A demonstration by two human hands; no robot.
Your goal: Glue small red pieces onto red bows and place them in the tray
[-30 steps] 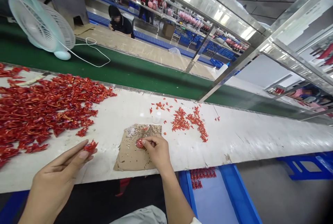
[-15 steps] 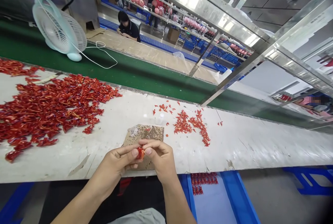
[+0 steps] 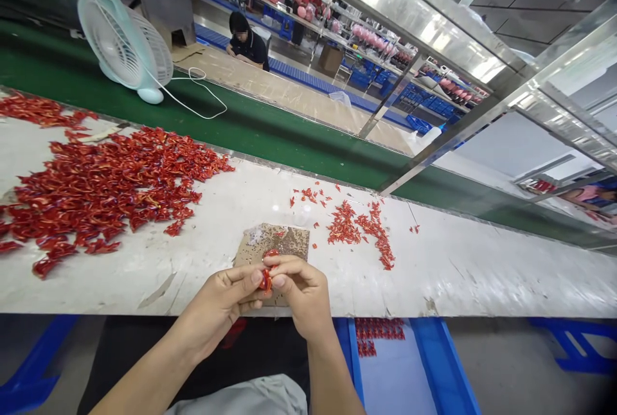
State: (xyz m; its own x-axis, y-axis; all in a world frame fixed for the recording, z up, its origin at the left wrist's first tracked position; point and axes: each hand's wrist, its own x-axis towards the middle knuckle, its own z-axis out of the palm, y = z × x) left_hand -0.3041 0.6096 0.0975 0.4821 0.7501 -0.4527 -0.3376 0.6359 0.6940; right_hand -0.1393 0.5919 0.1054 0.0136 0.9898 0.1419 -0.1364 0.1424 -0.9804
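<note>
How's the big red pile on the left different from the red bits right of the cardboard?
The left pile spreads wide; the right bits cover much less space.
The left pile's pieces look bigger and chunkier; the right bits look smaller and thinner.
Both are mostly red and lie on the white tabletop.

White table [image 3: 463,261] strewn with red pieces.
A large heap of red pieces [image 3: 120,187] spreads beyond and left of the left hand [image 3: 226,296]; a worn cardboard sheet [image 3: 245,251] lies below both hands; beyond and right of the right hand [image 3: 303,290] sit two piles of smaller red bits [image 3: 344,225], with loose bits [image 3: 308,194] near them.
</note>
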